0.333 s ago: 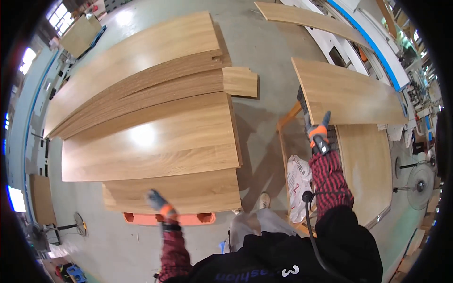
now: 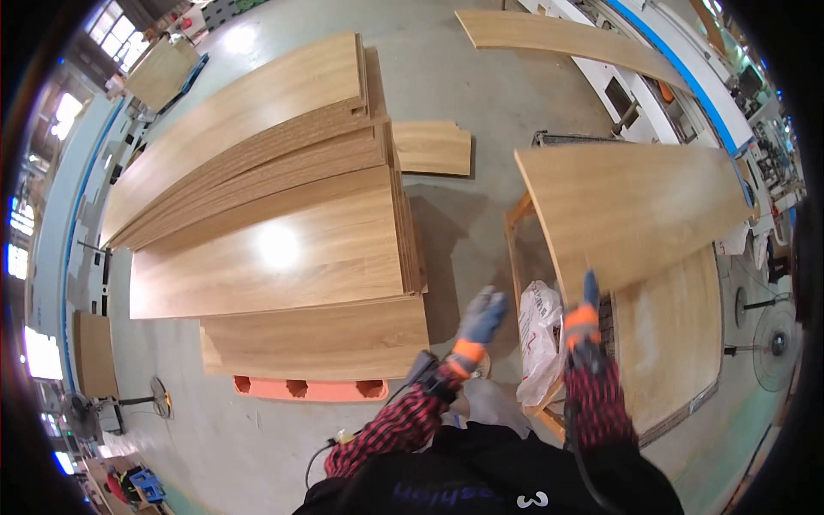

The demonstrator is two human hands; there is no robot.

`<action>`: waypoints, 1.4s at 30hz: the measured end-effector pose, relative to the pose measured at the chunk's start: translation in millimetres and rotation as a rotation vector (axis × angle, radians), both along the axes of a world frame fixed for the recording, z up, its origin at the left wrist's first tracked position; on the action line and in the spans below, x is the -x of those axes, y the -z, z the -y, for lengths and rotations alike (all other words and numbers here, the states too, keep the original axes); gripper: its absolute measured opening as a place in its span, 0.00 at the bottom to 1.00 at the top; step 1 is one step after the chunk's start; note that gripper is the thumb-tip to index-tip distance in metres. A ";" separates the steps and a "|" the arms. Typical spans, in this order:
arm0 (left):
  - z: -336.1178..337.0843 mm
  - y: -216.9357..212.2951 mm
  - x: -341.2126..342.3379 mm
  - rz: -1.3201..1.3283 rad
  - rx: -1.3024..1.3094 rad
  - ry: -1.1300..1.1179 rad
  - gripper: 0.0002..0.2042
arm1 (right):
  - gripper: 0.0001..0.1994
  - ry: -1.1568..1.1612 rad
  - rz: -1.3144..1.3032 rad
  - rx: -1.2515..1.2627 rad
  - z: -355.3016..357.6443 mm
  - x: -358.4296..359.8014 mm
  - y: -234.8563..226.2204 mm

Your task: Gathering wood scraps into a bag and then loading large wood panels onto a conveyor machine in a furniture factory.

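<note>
My right hand (image 2: 585,311), in a grey-blue and orange glove, grips the near edge of a light wood-grain board (image 2: 639,210). One finger lies on the board's top face; the others are hidden below it. The board lies at a slant over a stand (image 2: 513,210) with an orange-brown wooden frame. Left of the board's near corner, my left hand (image 2: 481,319) is in the air with fingers apart, holding nothing. Under the held board, another pale panel (image 2: 665,343) lies on the stand.
Stacked wood-grain boards (image 2: 275,266) fill the left side, on an orange pallet (image 2: 309,389). A white plastic bag (image 2: 541,339) hangs at the stand. A long board (image 2: 558,36) rests by the machine at the far right. A fan (image 2: 775,343) stands at right.
My left hand has swung right from beside the stacked boards toward the held board. The held board has turned and come nearer, with my right hand drawn back a little toward me.
</note>
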State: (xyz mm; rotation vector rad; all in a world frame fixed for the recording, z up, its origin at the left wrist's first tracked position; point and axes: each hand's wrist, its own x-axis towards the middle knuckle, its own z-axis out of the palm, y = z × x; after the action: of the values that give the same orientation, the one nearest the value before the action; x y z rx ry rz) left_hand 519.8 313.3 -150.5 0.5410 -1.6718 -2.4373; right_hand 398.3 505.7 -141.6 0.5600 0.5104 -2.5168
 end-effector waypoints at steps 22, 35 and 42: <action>219.6 -28.9 -187.0 0.507 0.155 -0.571 0.12 | 0.39 0.150 0.157 0.010 -121.1 -135.2 94.4; 558.6 21.8 -440.9 0.733 0.980 -0.722 0.24 | 0.40 -0.389 0.056 0.332 225.1 -387.4 98.4; 524.1 91.2 -469.8 0.822 0.657 -1.010 0.27 | 0.22 -0.949 0.510 0.208 330.0 -382.0 64.0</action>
State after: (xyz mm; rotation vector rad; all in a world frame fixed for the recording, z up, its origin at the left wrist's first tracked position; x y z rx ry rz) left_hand 989.6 -210.8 -241.8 1.8153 -1.6161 -0.9104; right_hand 780.4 175.7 -205.6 0.6477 0.2230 -1.4354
